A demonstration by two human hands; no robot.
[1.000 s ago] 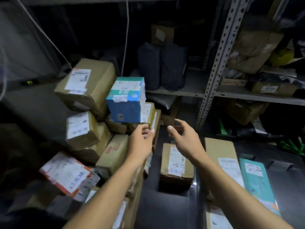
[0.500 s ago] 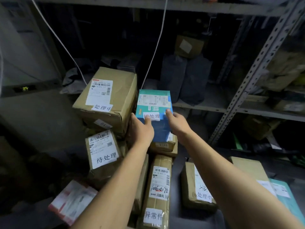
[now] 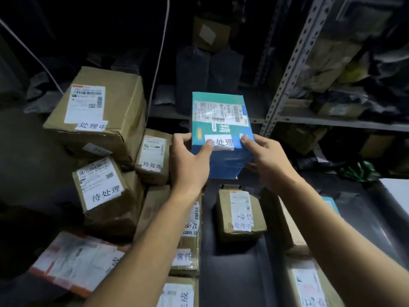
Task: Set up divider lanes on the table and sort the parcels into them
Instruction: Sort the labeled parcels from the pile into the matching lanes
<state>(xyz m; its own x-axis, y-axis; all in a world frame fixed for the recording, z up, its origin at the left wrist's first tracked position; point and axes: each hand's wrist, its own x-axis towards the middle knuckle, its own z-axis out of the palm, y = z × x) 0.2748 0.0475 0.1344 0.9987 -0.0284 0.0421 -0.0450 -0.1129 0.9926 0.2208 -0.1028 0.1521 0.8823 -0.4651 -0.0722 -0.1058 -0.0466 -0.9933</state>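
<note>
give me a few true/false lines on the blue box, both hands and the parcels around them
1. Both hands grip the blue and teal box. True: the left hand holds its left side and the right hand its right side.
2. The big brown carton at the upper left has no label. False: it has a white shipping label and a handwritten slip.
3. A small brown parcel lies on the dark surface below the held box. True.
4. The held box is plain brown cardboard. False: it is blue and teal.
5. The metal shelf upright stands left of the box. False: it stands to the right.
</note>
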